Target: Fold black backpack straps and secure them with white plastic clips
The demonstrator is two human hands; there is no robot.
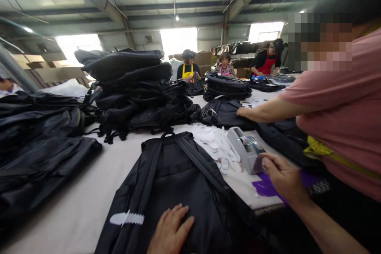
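Left hand (170,230) spread flat on black backpack (178,184); right hand (284,178) at tape dispenser (249,159), pinch unclear. Firm palm, straight pull should limit creases.

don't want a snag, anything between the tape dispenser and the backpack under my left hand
Yes: white tags lie on the table between the dispenser and the backpack, near its top. Nothing visible separates the left hand from the backpack.

Left hand (171,228) low, palm down, fingers spread — right forearm angled up from lower right, right hand (281,174) raised, thumb and forefinger pinched together.
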